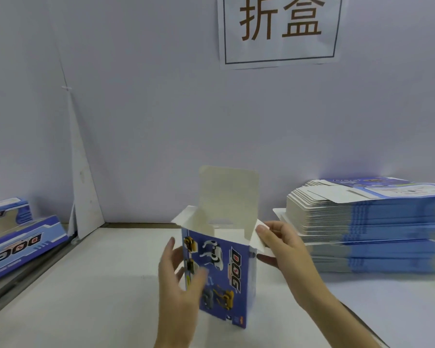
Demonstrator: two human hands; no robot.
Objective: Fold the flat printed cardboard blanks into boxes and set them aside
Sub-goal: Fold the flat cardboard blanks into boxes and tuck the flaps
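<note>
While the blue printed box (pixel 224 272) stands upright on the white table (pixel 98 285) at the lower centre of the frame, its top is open, with the tall lid flap (pixel 229 192) rising straight up at the back. At the box's left edge the left hand (pixel 178 280) is blurred, its fingers spread and relaxed and the thumb across the printed front; whether it presses the card cannot be told. On the other side the right hand (pixel 284 249) pinches the white side flap (pixel 265 249) between thumb and fingers. A tall stack of flat blanks (pixel 377 222) sits at the right of the frame, just behind that hand. Two finished boxes (pixel 23 244) lie on their sides at the far left edge. A paper sign (pixel 279 28) with two large characters hangs on the pale wall (pixel 161 109) at the top centre.
</note>
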